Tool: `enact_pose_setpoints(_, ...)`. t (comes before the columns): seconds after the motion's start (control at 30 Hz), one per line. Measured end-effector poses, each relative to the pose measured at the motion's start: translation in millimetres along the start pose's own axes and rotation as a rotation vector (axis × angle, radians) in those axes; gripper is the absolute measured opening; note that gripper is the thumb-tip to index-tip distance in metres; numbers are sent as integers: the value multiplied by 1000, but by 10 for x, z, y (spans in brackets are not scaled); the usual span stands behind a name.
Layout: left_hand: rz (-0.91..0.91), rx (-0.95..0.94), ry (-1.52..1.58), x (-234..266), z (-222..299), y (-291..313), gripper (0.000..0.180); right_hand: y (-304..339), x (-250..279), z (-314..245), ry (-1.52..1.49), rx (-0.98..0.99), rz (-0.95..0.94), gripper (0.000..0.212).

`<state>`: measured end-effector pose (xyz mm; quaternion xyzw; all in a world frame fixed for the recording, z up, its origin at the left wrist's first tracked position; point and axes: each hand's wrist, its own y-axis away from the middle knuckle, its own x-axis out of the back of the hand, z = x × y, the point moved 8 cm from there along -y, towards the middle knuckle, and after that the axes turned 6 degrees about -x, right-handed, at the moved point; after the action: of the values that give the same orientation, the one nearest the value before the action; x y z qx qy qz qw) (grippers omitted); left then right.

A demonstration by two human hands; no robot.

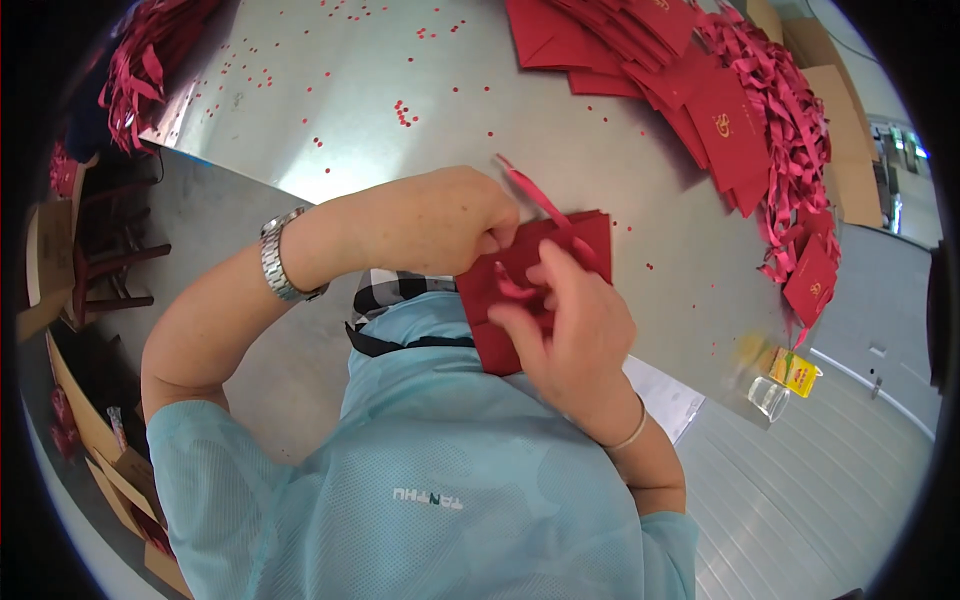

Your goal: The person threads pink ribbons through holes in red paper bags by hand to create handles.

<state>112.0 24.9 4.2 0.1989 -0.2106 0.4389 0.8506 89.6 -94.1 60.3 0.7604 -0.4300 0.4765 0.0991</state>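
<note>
A red paper bag lies at the centre, partly covered by both hands. The left hand is curled, fingertips hidden; the blurred right hand has thumb and forefinger apart by a red ribbon. Whether either grips cannot be told. Toward one o'clock, stacked bags are cut off above.

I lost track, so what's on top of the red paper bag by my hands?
Pink ribbon crosses part of the bag; your right hand and left hand overlap it, hiding whatever is beneath them.
</note>
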Motion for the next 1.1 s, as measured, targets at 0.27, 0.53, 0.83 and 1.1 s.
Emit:
enact_pose_setpoints(0.27, 144, -151, -102, 92, -4, 58, 5, 611, -35, 763, 88, -42, 15, 66)
enact_pose_setpoints(0.53, 428, 169, -527, 656, -426, 204, 10, 555, -28, 769, 86, -47, 10, 57)
enact_pose_setpoints(0.83, 964, 50, -634, 641, 30, 476, 35, 548, -30, 738, 105, -27, -15, 48)
enact_pose_setpoints(1.1, 659, 115, -431, -75, 189, 6, 10, 391, 111, 669, 78, -9, -75, 42)
